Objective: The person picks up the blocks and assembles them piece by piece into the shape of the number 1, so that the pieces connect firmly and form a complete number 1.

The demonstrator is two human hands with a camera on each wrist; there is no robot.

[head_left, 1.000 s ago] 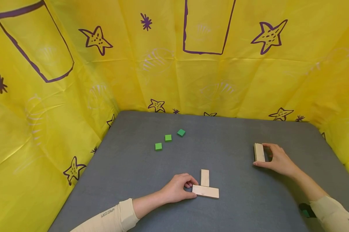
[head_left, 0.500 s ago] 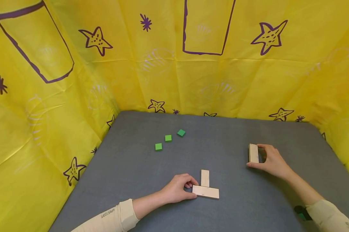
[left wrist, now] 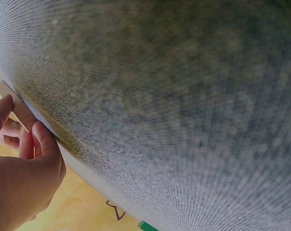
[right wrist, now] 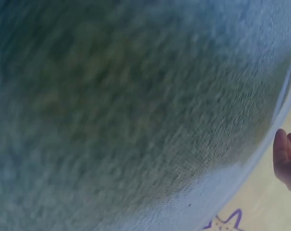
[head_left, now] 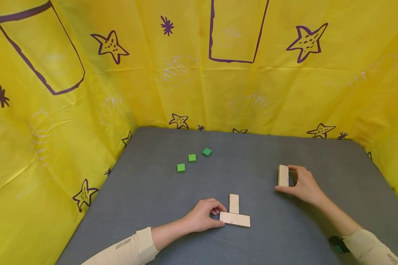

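Observation:
My left hand [head_left: 202,217] pinches the left end of a pale wooden block [head_left: 237,219] lying crosswise on the grey table, thumb in front and fingers behind. A second wooden block [head_left: 234,203] lies lengthwise just behind it, making an upside-down T. In the left wrist view, the hand [left wrist: 27,178] grips the block's [left wrist: 22,110] end. Farther right, my right hand [head_left: 303,186] grips another wooden block [head_left: 283,176] between thumb at the near end and fingers at the far end. The right wrist view catches only part of that hand [right wrist: 287,161] at its edge.
Three small green blocks lie behind the wooden ones: a light green one [head_left: 181,168], another light green one [head_left: 192,158] and a darker one [head_left: 207,152]. Yellow cloth [head_left: 185,84] with drawn starfish hangs round the table [head_left: 152,147]. A dark device [head_left: 338,244] sits under the right wrist.
My right hand has moved left with its wooden block, coming nearer the two blocks in the middle. The left hand and its block have stayed in place.

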